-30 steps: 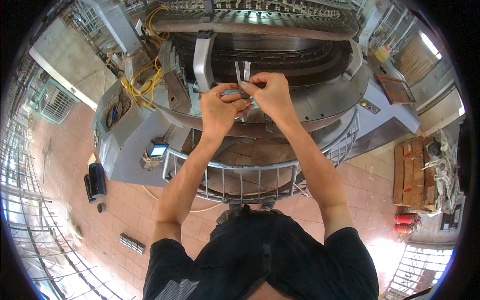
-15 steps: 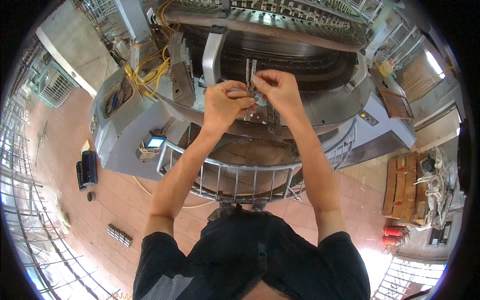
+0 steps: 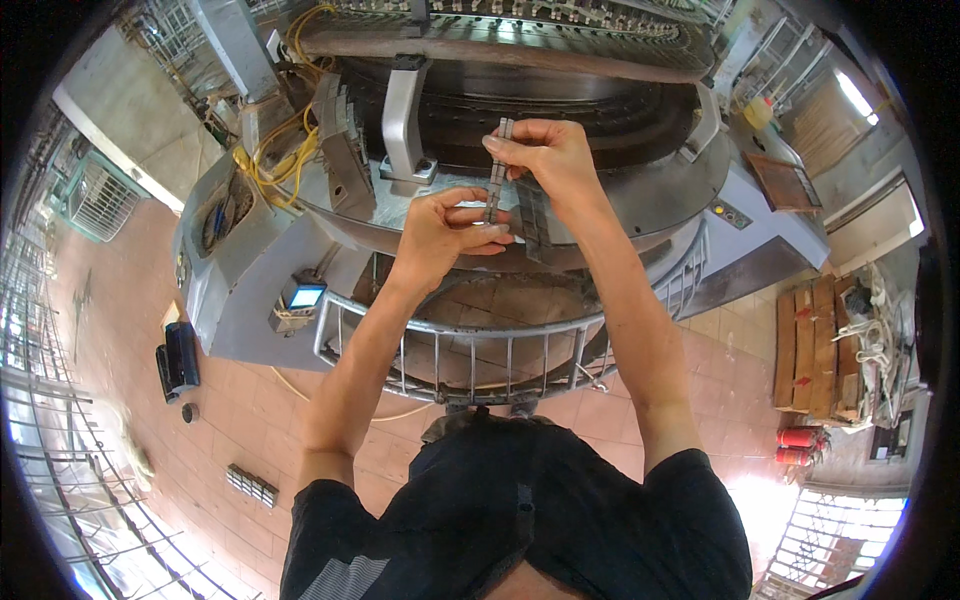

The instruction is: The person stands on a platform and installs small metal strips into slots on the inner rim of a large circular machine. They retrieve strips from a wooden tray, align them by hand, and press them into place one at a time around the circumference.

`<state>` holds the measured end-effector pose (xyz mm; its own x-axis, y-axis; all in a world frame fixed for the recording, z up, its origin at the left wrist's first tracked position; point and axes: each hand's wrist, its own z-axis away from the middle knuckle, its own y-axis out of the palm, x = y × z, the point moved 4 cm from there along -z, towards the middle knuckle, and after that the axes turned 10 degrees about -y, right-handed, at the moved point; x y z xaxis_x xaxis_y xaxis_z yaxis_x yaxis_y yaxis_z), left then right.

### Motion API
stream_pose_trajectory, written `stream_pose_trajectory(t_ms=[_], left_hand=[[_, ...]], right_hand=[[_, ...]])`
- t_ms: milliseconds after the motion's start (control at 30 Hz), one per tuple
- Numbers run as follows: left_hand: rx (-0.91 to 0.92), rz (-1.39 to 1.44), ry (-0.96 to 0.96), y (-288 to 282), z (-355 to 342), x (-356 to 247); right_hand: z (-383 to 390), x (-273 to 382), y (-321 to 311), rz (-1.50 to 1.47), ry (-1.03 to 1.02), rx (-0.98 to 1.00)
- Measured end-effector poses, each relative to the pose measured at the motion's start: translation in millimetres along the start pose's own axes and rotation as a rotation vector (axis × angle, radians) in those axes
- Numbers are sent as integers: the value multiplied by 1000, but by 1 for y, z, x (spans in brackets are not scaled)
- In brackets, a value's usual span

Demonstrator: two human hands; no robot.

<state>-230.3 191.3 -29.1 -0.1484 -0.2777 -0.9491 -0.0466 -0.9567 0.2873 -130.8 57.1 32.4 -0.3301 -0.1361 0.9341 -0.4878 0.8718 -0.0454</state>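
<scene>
Over the front edge of a large round machine (image 3: 630, 200) I hold a narrow, segmented metal strip (image 3: 497, 178) nearly upright. My left hand (image 3: 432, 235) is closed around its lower end, thumb and fingers meeting there. Near the top, my right hand (image 3: 555, 165) pinches the same strip between thumb and fingers. Whether it is one piece or two laid together, I cannot tell. A dark slotted strip (image 3: 533, 225) lies across the machine's rim just below my right hand. Left of the held strip stands a curved silver bracket (image 3: 403, 120).
A curved metal railing (image 3: 490, 335) runs between my body and the machine. Yellow cables (image 3: 265, 170) and a small lit screen (image 3: 305, 297) are to the left. On the floor lie a black case (image 3: 178, 360) and a row of metal blocks (image 3: 252, 485). Wooden crates (image 3: 815, 350) stand right.
Two thin metal pieces stood apart at the top; now a single strip shows between my hands. My left hand has moved lower, my right hand slightly up and left. The view has shifted a little.
</scene>
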Motion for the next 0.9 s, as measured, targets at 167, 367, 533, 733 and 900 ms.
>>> stream_pose_trajectory(t_ms=[167,367,533,733,900], left_hand=[[13,75,-14,-4,2,2],[117,105,-58,-9,9,1],[159,126,-60,-12,8,4],[167,87,-50,-14,9,6],[136,54,-38,-13,9,6]], right_hand=[[5,3,0,-59,-20,39],[7,9,-7,-95,-118,63],[10,15,-9,-67,-173,72],[11,12,-6,57,-177,108],[10,6,-8,135,-153,91]])
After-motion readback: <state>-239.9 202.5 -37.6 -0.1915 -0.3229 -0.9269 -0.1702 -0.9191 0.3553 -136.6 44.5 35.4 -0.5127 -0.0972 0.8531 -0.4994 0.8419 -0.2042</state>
